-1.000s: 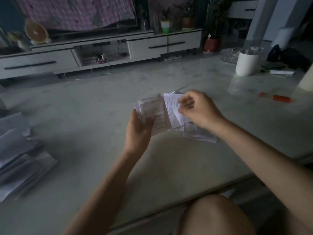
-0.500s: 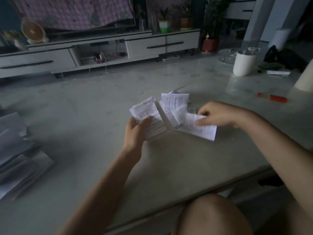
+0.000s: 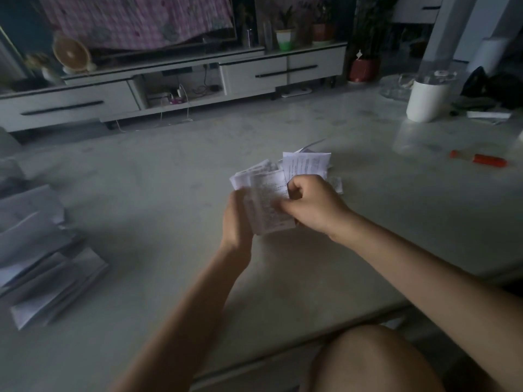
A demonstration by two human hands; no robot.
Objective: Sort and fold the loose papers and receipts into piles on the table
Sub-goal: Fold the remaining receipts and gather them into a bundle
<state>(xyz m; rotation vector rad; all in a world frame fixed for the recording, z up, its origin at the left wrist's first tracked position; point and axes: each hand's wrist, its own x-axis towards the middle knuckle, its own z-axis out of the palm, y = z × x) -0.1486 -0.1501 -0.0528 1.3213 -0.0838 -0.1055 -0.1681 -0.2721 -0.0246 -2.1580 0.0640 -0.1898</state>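
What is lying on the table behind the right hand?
Loose printed receipts lie on the table behind the right hand; one small slip shows at its right. The hand, pinching the held stack, covers their near edges, so their number cannot be told.

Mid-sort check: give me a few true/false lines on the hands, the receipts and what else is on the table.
1. The left hand and right hand both hold the receipt bundle. True.
2. The paper stack lies on the right side of the table. False: it lies at the left edge.
3. An orange pen lies on the table, right of the hands. True.
4. The white cup lies tipped on its side. False: it stands upright at far right.
5. Every receipt is in hand. False: loose receipts lie on the table just beyond the hands.
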